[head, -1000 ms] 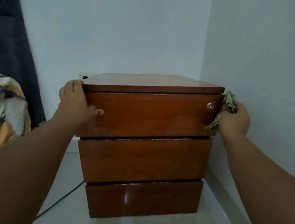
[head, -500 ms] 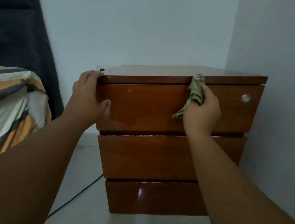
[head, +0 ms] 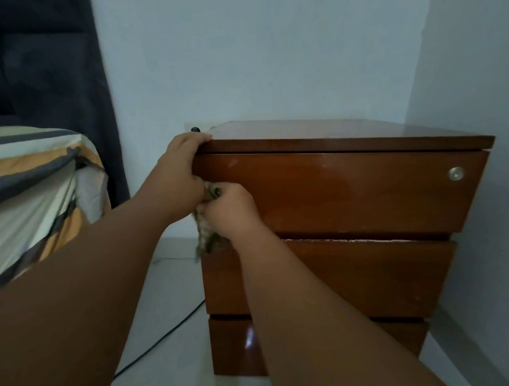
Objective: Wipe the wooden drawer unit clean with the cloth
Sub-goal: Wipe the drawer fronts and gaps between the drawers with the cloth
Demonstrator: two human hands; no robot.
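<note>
Wooden drawer unit (head: 360, 279): stands on the pale floor (head: 175, 290) in the corner of the white walls (head: 266, 54), with three drawer fronts stacked.
Cloth (head: 208, 239): a crumpled greenish rag bunched inside the right fingers, pressed to the left end of the top drawer (head: 369, 196); a loose tail hangs below the fingers, over the unit's left front edge.
Right hand (head: 233, 212): fingers curled tight round the cloth, knuckles against the drawer front.
Left hand (head: 181, 168): fingers hooked over the unit's top left corner and gripping it, just above and touching the right hand.
Round metal lock (head: 455, 173): at the drawer's far right end, well apart from both hands.
Black cable (head: 164, 340): runs across the floor, below the left forearm.
Striped bedsheet (head: 25, 192): on a mattress left of the left arm.
Dark curtain (head: 39, 72): hangs behind the bed.
</note>
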